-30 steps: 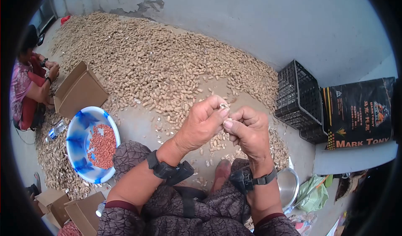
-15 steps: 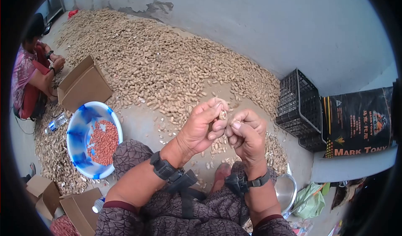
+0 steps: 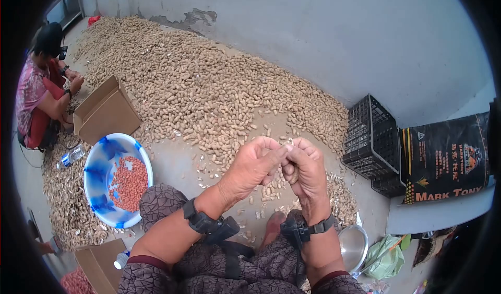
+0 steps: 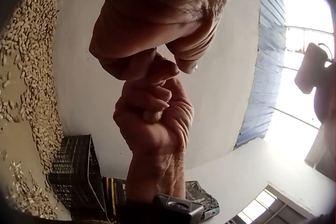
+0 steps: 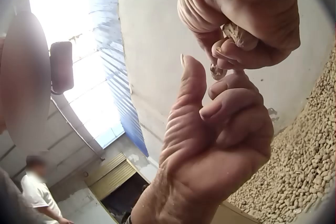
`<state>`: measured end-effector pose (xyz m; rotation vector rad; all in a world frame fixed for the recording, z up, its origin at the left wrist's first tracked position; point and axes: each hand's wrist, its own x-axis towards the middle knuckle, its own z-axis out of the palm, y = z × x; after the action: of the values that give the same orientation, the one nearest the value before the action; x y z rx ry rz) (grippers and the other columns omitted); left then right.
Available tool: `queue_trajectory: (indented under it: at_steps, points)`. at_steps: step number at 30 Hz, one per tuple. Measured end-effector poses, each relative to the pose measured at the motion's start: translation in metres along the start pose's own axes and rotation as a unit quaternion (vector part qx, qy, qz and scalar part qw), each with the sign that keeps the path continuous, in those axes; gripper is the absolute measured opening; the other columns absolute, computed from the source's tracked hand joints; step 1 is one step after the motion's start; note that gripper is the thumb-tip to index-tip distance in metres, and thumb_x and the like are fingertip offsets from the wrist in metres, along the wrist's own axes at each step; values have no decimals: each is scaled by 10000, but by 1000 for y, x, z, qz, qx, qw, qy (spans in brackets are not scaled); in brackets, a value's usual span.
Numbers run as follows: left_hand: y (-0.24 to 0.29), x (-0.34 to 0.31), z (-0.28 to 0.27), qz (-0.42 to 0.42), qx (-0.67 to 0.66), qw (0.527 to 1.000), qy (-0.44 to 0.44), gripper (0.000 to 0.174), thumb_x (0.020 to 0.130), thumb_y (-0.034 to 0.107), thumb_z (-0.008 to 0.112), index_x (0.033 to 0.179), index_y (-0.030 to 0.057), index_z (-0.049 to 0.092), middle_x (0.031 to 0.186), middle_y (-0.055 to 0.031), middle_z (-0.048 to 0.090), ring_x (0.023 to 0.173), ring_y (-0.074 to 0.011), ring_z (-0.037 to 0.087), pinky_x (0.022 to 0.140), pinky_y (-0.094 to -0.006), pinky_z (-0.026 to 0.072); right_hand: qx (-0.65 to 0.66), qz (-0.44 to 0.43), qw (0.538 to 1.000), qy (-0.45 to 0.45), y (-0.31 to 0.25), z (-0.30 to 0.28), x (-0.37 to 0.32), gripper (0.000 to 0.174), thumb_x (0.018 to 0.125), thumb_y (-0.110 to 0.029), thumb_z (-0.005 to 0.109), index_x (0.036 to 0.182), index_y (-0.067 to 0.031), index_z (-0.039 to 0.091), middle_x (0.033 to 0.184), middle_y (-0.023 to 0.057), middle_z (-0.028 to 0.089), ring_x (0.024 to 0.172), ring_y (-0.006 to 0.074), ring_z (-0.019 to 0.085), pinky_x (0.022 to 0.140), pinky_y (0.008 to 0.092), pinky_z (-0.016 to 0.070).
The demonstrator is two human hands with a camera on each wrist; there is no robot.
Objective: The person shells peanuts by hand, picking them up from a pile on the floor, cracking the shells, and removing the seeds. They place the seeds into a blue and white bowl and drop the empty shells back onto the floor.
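Note:
My left hand (image 3: 249,169) and right hand (image 3: 307,171) meet above the floor in the head view, fingertips close together. A small shell piece (image 5: 217,71) is at the right hand's (image 5: 252,11) fingertips, beside the left hand's (image 5: 218,129) bent fingers. The left thumb stands apart from those fingers. Against the right palm, curled fingers hold an unshelled peanut (image 5: 241,37), also visible as a pale end (image 4: 152,115) in the left wrist view. Left of my knee, a blue-and-white basin (image 3: 96,189) contains red kernels (image 3: 129,184).
Unshelled peanuts (image 3: 198,85) lie heaped along the wall. Black crates (image 3: 370,137) and a black sack (image 3: 446,158) stand right. A metal bowl (image 3: 353,248) is near my right forearm. At left are a cardboard box (image 3: 107,111), bottle (image 3: 70,157), shells (image 3: 70,205) and a crouching person (image 3: 44,90).
The hands have come together from slightly apart. The opened shell with a kernel, visible at my left fingertips half a second ago, no longer shows there in the head view.

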<state>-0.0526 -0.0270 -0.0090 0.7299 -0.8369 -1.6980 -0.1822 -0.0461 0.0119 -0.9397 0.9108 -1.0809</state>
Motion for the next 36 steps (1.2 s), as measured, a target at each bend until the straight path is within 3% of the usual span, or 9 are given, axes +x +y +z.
queue_trajectory:
  at_steps: [3, 11, 17, 19, 23, 25, 27, 30, 36]
  points:
    - [3, 4, 2, 7, 115, 993, 18, 206, 855, 244, 532, 858, 46, 477, 586, 16, 479, 426, -27, 403, 365, -148, 323, -27, 20, 999, 27, -4, 4, 0, 116, 788, -118, 578, 724, -33, 534, 575, 7, 529, 397, 25, 420, 345, 148, 335]
    - [4, 14, -5, -25, 6, 1000, -8, 216, 870, 212, 499, 741, 41, 530, 555, 12, 475, 409, -31, 398, 358, -153, 315, -138, 2, 989, 53, -11, 2, -3, 93, 781, -102, 562, 718, -39, 533, 565, 6, 523, 402, 28, 428, 352, 156, 326]
    - [-5, 18, -8, -40, -43, 997, -42, 173, 873, 173, 478, 823, 25, 553, 611, 24, 478, 469, -23, 390, 398, -153, 301, -147, -30, 984, 99, -10, -5, -3, 72, 774, -84, 542, 725, -33, 528, 564, 9, 524, 408, 32, 435, 362, 156, 333]
    - [-3, 15, -7, -52, -30, 996, -65, 183, 881, 156, 469, 952, 1, 537, 648, 21, 454, 483, -12, 345, 412, -128, 282, -172, -41, 979, 103, -11, -5, -6, 73, 774, -84, 537, 727, -30, 526, 564, 9, 524, 410, 33, 437, 365, 157, 335]
    - [5, 10, -6, -58, -41, 994, -83, 237, 879, 133, 462, 1059, -18, 488, 652, 22, 440, 490, -7, 340, 402, -124, 264, -141, -32, 988, 57, -15, -5, -11, 72, 769, -82, 531, 782, -13, 547, 573, 16, 534, 430, 32, 450, 372, 156, 340]
    - [8, 9, -8, -74, -87, 983, -147, 337, 863, 128, 486, 1148, -36, 417, 669, 20, 431, 506, -1, 346, 395, -115, 250, -131, -41, 990, 28, -20, -4, -12, 101, 767, -81, 529, 823, -4, 563, 578, 18, 538, 436, 31, 454, 376, 154, 341]
    - [16, 8, -7, -72, -84, 983, -149, 326, 863, 131, 488, 1133, -41, 425, 658, 13, 439, 496, 2, 346, 378, -115, 244, -203, 5, 977, -61, -26, -3, -16, 210, 762, -83, 525, 941, 12, 580, 585, 19, 542, 436, 31, 455, 380, 146, 341]
    - [17, 4, -12, -84, -85, 979, -164, 334, 865, 142, 491, 1128, -53, 425, 644, 1, 454, 479, 6, 343, 361, -115, 242, -183, 18, 977, -111, -27, 1, -18, 278, 761, -88, 518, 1014, 14, 572, 586, 17, 546, 438, 35, 462, 386, 141, 346]
    - [22, -1, -11, -76, -129, 960, -236, 368, 867, 143, 487, 1148, -79, 398, 644, -17, 486, 449, 11, 347, 370, -104, 273, -126, -18, 986, -108, -21, 0, -19, 195, 748, -84, 506, 884, 25, 593, 574, 21, 543, 433, 29, 457, 374, 136, 336]
